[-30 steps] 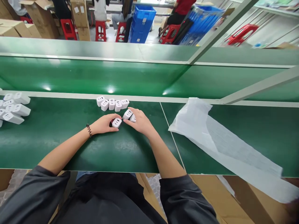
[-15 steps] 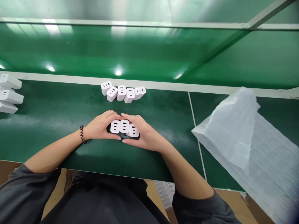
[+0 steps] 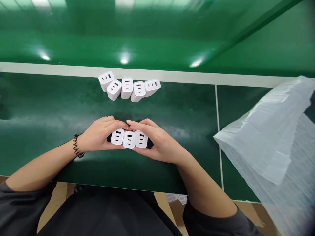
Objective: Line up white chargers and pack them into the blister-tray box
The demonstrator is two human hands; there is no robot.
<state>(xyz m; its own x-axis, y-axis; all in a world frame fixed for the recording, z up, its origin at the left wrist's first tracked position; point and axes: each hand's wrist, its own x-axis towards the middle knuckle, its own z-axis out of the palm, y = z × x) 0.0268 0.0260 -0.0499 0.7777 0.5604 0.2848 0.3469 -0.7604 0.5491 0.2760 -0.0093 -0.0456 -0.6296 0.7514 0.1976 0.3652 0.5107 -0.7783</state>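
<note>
Three white chargers (image 3: 129, 140): slotted ends face up, long axes roughly upright; the row runs left to right between the fingers of both hands.
Left hand (image 3: 97, 134): palm turned inward, fingers curved along the far side, thumb on the near side, pinching the row's left end.
Right hand (image 3: 163, 142): mirrors it, pinching the right end.
Five more chargers (image 3: 127, 88): beyond the fingers, on the tabletop (image 3: 177, 108).
</note>
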